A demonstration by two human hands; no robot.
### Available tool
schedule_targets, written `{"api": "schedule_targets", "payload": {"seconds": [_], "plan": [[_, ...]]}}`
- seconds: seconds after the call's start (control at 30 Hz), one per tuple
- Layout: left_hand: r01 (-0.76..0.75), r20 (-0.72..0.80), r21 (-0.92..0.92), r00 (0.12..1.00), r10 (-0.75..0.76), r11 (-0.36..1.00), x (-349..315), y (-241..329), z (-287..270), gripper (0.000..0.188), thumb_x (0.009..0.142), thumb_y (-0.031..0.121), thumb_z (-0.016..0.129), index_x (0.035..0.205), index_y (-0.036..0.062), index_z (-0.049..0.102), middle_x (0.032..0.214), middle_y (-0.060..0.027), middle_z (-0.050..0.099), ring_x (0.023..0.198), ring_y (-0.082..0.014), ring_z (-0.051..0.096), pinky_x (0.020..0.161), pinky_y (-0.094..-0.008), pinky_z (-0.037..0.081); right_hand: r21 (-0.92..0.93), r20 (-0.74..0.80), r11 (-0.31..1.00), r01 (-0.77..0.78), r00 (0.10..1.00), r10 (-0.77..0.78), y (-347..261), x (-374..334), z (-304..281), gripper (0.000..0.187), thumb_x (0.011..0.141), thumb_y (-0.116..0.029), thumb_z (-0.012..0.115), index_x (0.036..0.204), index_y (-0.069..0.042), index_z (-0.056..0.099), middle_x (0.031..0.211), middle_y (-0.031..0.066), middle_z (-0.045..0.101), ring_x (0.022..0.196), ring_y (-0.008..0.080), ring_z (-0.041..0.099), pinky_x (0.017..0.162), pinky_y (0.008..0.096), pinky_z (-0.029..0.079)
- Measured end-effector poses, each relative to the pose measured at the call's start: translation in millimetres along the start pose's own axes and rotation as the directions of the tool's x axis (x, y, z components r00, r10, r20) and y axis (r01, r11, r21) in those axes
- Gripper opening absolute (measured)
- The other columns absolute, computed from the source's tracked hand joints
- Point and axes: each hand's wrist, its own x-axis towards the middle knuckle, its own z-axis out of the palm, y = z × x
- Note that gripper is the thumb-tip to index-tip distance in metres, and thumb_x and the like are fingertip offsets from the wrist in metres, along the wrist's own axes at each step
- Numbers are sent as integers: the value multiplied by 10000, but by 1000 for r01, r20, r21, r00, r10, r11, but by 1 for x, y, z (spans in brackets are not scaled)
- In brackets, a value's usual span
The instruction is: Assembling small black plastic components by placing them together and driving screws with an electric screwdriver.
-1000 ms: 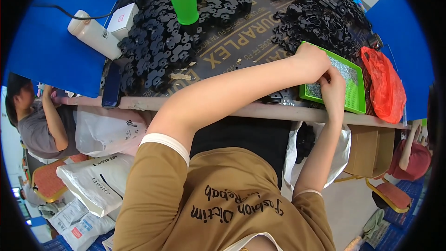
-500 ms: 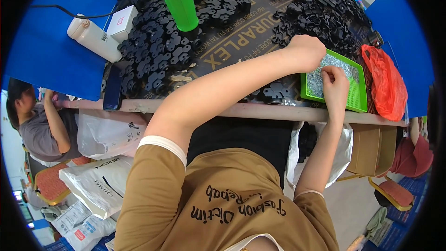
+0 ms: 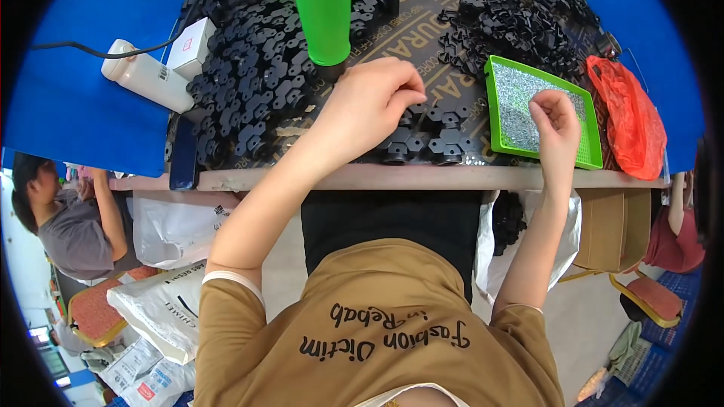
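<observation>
My left hand (image 3: 381,102) is over the table, just right of the lower end of a green cylindrical tool (image 3: 324,22) that stands or hangs upright. Its thumb and fingers are pinched together; whatever may be between them is too small or hidden. Below it, a few black plastic brackets (image 3: 449,143) sit near the table's front edge. My right hand (image 3: 556,126) hovers over a green tray (image 3: 590,152) filled with small silvery metal pieces (image 3: 520,98). Its fingers are curled toward the thumb, and their contents cannot be made out.
Many black brackets (image 3: 256,83) cover the left of the table; a heap of black parts (image 3: 520,26) lies behind the tray. A red plastic bag (image 3: 626,117) is right of it. A white bottle (image 3: 147,75), white box (image 3: 190,49) and phone (image 3: 183,154) stand left. People sit at both sides.
My left hand has moved left from the tray to beside the green tool. My right hand has shifted slightly right above the tray. The green tool now appears further right in view.
</observation>
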Motion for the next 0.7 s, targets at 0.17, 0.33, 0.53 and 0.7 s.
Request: {"api": "schedule_targets", "payload": {"seconds": [0.17,0.33,0.53,0.7], "plan": [[18,-85,203,996,-1,979,-21,-20,-4,68,827,36,658,877,1,629,808,-123,642,729,-260,628,650,-321,484,26,159,995,97,982,-100,-47,-16,51,69,811,47,657,867,7,648,803,19,658,759,83,606,719,224,485],[124,-159,148,982,-100,981,-36,-25,-3,70,827,40,663,888,5,657,812,-127,660,727,-261,640,652,-314,492,-98,244,983,153,962,-126,-50,-13,90,58,781,10,668,828,-15,691,792,100,691,715,201,663,664,296,511],[109,-203,133,976,-81,985,-42,-32,4,65,817,34,677,873,3,669,804,-129,663,714,-256,645,640,-312,499,-345,335,811,472,869,-364,-43,-5,110,38,758,-42,675,784,-47,701,765,88,668,772,270,626,748,381,465],[57,-207,207,978,-14,977,-40,-34,4,68,815,90,684,836,35,651,785,-106,658,743,-298,650,654,-381,515,-443,379,716,539,837,-396,-46,-7,111,33,756,-43,674,773,-51,701,818,50,674,826,240,616,792,360,427]]}}
